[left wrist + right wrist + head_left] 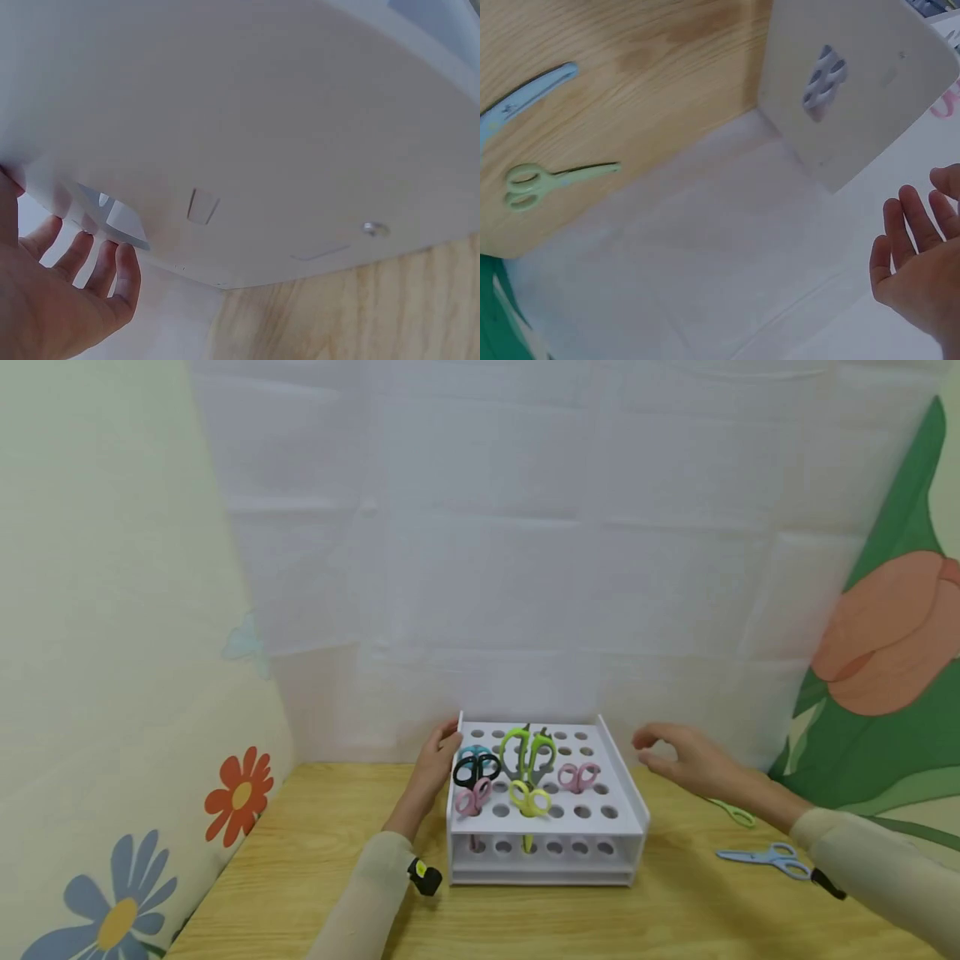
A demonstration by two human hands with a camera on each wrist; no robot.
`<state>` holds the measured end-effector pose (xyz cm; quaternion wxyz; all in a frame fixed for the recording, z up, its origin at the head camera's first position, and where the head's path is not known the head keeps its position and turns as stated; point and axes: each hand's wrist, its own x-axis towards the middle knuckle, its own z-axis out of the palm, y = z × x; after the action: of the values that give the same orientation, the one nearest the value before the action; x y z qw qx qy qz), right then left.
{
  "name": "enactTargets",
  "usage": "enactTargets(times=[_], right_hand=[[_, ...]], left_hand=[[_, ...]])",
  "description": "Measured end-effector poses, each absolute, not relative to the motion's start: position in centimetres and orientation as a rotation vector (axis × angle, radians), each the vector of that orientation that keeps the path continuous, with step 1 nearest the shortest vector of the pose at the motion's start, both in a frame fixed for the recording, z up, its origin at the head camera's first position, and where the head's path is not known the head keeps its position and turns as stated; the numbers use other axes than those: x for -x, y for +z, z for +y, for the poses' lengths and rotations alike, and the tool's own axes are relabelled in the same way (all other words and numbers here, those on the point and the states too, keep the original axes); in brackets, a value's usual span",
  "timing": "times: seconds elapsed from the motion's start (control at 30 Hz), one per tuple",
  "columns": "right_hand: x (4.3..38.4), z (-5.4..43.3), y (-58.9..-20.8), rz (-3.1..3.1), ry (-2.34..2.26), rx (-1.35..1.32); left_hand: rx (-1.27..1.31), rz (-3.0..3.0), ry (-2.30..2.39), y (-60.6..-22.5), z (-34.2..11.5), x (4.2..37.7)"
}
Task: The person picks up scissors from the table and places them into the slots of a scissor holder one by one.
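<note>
A white rack (pixel 540 825) with rows of round holes stands on the table. Several scissors are upright in it: lime-green scissors (pixel 504 752), pink scissors (pixel 577 778), yellow scissors (pixel 530 799), black scissors (pixel 477 770), blue ones behind the black and a second pink pair at the front left. My left hand (pixel 437 763) rests against the rack's left side; in the left wrist view its loosely bent fingers (pixel 126 277) touch the panel by a cutout. My right hand (pixel 693 764) is in the air right of the rack, fingers relaxed, holding nothing.
Light-blue scissors (pixel 765 857) lie on the wooden table (pixel 675 910) at the right. Farther back, pale-green scissors (pixel 544 184) lie flat, partly behind my right forearm in the head view. A white sheet (pixel 480 568) hangs behind the rack.
</note>
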<state>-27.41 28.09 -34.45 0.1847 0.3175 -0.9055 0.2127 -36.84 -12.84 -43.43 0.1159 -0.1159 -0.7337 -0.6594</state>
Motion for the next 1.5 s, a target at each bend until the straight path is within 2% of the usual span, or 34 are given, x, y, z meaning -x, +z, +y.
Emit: enactTargets(times=[0.6,1.0,1.3,1.5], right_hand=[[28.0,35.1,-37.3,-2.558,0.497,-0.854],[28.9,40.0,-41.2,-2.670,0.318,-0.765],[29.0,43.5,-44.5,-2.874,0.389,-0.543],[30.1,44.2,-45.0,-3.023,0.417,-0.414]], left_hand=[[0.324,-2.141,-1.935,-43.5,-14.5,36.6],[0.308,-2.127,-1.970,-44.1,-14.1,37.0],[0.332,-2.145,-1.973,-44.0,-13.6,37.4],[0.333,-2.144,-1.967,-43.8,-13.5,37.2]])
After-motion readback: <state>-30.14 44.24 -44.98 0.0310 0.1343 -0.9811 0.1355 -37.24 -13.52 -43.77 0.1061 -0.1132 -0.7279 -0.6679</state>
